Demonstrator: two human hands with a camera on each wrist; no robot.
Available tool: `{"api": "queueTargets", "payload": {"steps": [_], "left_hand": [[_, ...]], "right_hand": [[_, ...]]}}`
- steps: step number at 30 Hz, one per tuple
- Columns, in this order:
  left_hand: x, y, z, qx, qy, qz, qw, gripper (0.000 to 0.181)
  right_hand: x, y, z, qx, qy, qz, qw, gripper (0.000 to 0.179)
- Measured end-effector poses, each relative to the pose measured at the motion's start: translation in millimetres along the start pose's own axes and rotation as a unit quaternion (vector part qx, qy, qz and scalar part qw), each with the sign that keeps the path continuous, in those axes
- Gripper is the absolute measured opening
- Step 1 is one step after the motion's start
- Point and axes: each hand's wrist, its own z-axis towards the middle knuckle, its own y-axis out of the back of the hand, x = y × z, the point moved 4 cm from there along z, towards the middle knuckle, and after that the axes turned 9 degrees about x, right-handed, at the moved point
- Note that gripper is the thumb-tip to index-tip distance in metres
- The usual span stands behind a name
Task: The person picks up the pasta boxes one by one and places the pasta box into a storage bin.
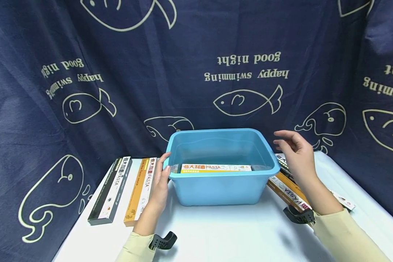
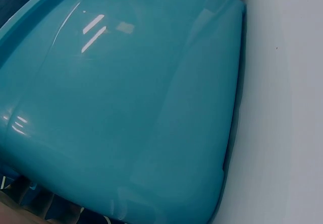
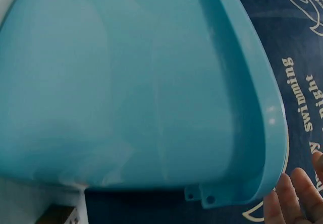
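Observation:
A blue plastic bin (image 1: 216,189) stands upright on the white table in the head view. Inside it, along the near wall, lies a pasta box (image 1: 216,167) with a white and yellow face. My left hand (image 1: 160,183) is at the bin's left rim, thumb and fingers spread along its outer edge. Past the right rim, my right hand (image 1: 296,154) is raised, its fingers loosely bent and nothing between them. The bin's smooth outer wall (image 2: 131,93) fills most of the left wrist view. Fingertips (image 3: 287,196) show beside the rim's corner in the right wrist view.
Left of the bin lie a black-and-white pasta box (image 1: 109,191) and an orange-and-white one (image 1: 141,191). Several more boxes, including an orange-and-white one (image 1: 289,193), lie on the right, partly hidden by my right arm. A dark blue fish-print cloth (image 1: 183,72) hangs behind the table.

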Motion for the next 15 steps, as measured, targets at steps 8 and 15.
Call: {"api": "queueTargets", "payload": {"steps": [8,15], "left_hand": [[1.3,-0.4,0.6,0.0,-0.004,0.001,1.0,0.047],[-0.2,0.6,-0.1,-0.005,-0.007,0.002,1.0,0.047]], "right_hand": [[-18,16,-8.8,-0.053,-0.012,0.04,0.9977,0.026],[-33,27,-14.3,-0.091,-0.02,0.089,0.9916,0.025]]}}
